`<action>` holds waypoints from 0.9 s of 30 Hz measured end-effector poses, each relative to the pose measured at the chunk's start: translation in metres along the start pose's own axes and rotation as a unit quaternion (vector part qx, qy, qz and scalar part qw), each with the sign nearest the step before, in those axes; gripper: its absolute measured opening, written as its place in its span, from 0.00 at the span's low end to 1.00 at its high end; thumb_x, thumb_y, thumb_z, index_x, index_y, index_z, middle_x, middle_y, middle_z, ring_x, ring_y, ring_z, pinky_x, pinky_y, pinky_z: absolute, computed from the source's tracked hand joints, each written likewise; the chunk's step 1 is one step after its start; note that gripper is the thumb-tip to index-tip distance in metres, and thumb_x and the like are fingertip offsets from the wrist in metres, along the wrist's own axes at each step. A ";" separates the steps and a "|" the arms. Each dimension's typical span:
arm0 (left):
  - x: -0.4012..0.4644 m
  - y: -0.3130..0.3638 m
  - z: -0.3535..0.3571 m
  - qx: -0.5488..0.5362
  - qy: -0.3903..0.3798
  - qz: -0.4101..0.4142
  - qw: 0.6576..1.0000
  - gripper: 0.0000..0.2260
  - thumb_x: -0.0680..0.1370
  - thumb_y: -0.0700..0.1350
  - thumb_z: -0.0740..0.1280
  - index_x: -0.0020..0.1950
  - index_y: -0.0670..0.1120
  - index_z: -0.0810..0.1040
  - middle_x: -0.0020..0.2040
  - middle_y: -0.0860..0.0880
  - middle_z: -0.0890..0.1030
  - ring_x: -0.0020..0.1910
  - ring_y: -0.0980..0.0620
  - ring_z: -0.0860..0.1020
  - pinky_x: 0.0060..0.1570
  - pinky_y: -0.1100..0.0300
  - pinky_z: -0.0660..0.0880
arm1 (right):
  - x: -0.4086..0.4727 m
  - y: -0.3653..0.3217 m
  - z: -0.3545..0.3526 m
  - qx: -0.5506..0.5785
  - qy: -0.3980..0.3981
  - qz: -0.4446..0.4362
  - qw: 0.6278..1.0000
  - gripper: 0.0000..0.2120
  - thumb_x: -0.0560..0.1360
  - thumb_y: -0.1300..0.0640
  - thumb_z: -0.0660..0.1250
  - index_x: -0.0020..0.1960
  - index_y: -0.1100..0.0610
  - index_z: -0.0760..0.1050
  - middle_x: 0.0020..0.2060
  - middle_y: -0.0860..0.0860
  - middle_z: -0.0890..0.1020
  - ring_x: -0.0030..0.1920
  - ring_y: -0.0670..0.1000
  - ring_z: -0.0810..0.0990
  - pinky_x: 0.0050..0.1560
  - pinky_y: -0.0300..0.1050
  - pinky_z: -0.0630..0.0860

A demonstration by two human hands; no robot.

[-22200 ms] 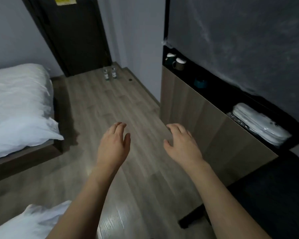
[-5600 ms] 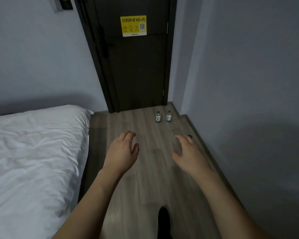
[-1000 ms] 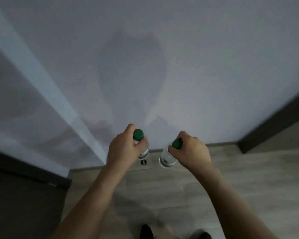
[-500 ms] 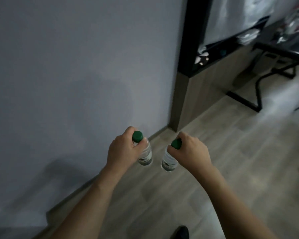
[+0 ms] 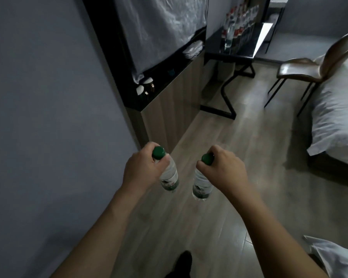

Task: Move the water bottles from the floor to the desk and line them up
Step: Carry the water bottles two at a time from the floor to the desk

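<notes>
- The left hand has its fingers curled round the neck of a clear plastic bottle with a round green cap, carried above the wood-grain floor.
- The right hand grips a second bottle the same way, just beside the first.
- Both are well short of the glossy black desk, where more bottles stand in a cluster.
- A curved tan chair sits right of the desk.

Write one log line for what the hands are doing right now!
left hand: holds bottle | right hand: holds second bottle | desk: ahead
</notes>
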State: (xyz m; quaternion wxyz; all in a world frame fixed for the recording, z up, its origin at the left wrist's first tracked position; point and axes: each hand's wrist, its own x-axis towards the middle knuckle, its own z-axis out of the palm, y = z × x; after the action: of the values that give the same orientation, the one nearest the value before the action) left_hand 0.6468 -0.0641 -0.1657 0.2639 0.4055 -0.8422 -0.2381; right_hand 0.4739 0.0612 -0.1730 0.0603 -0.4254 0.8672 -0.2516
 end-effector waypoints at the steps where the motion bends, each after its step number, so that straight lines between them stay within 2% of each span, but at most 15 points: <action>1: 0.013 0.004 0.009 -0.003 -0.005 0.001 1.000 0.07 0.74 0.54 0.70 0.43 0.53 0.75 0.31 0.54 0.76 0.32 0.58 0.76 0.31 0.60 0.72 | 0.011 0.008 -0.001 0.003 0.001 0.010 1.000 0.13 0.69 0.43 0.64 0.42 0.52 0.70 0.32 0.47 0.76 0.32 0.49 0.76 0.35 0.48 0.77; 5: 0.073 0.015 0.049 0.002 -0.028 -0.004 1.000 0.08 0.73 0.54 0.70 0.42 0.52 0.75 0.30 0.54 0.77 0.32 0.57 0.76 0.33 0.57 0.74 | 0.068 0.039 0.000 0.000 0.004 0.037 0.999 0.12 0.68 0.43 0.64 0.42 0.51 0.70 0.32 0.47 0.76 0.33 0.49 0.76 0.34 0.46 0.75; 9: 0.141 0.023 0.086 0.004 -0.060 0.001 0.998 0.09 0.72 0.55 0.70 0.44 0.51 0.76 0.32 0.53 0.78 0.35 0.52 0.78 0.37 0.55 0.75 | 0.136 0.061 0.002 -0.016 0.017 0.053 0.998 0.12 0.67 0.42 0.64 0.39 0.50 0.68 0.30 0.45 0.74 0.31 0.47 0.74 0.30 0.42 0.67; 13: 0.217 0.036 0.116 -0.016 -0.083 -0.001 0.996 0.09 0.71 0.54 0.71 0.43 0.50 0.76 0.31 0.52 0.78 0.35 0.52 0.78 0.38 0.54 0.76 | 0.204 0.082 -0.007 -0.017 0.015 0.072 0.997 0.12 0.67 0.43 0.64 0.39 0.50 0.68 0.30 0.46 0.75 0.30 0.49 0.75 0.30 0.42 0.68; 17: 0.289 0.057 0.150 -0.033 -0.100 0.023 0.994 0.10 0.71 0.55 0.71 0.45 0.51 0.76 0.34 0.52 0.79 0.37 0.48 0.79 0.39 0.52 0.77 | 0.270 0.105 -0.019 -0.018 0.042 0.087 0.995 0.12 0.67 0.43 0.65 0.39 0.51 0.68 0.29 0.45 0.74 0.30 0.47 0.74 0.27 0.40 0.62; 23: 0.388 0.093 0.212 -0.042 -0.088 0.045 0.994 0.09 0.71 0.55 0.71 0.43 0.52 0.76 0.29 0.54 0.76 0.33 0.53 0.77 0.36 0.57 0.73 | 0.366 0.158 -0.034 0.002 0.059 0.131 0.990 0.12 0.67 0.43 0.65 0.40 0.51 0.70 0.31 0.46 0.75 0.33 0.52 0.75 0.30 0.42 0.64; 27: 0.454 0.121 0.270 -0.050 -0.088 0.052 0.994 0.10 0.70 0.56 0.71 0.43 0.52 0.76 0.32 0.53 0.78 0.35 0.53 0.78 0.38 0.53 0.77 | 0.432 0.205 -0.044 0.005 0.074 0.141 0.987 0.12 0.67 0.44 0.65 0.40 0.52 0.70 0.30 0.47 0.75 0.34 0.55 0.75 0.33 0.44 0.65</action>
State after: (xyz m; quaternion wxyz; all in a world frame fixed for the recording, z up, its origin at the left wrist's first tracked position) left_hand 0.1658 -0.3130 -0.1791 0.2209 0.3254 -0.8690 -0.3002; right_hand 0.0426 -0.1485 -0.1880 0.0335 -0.2792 0.9191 -0.2760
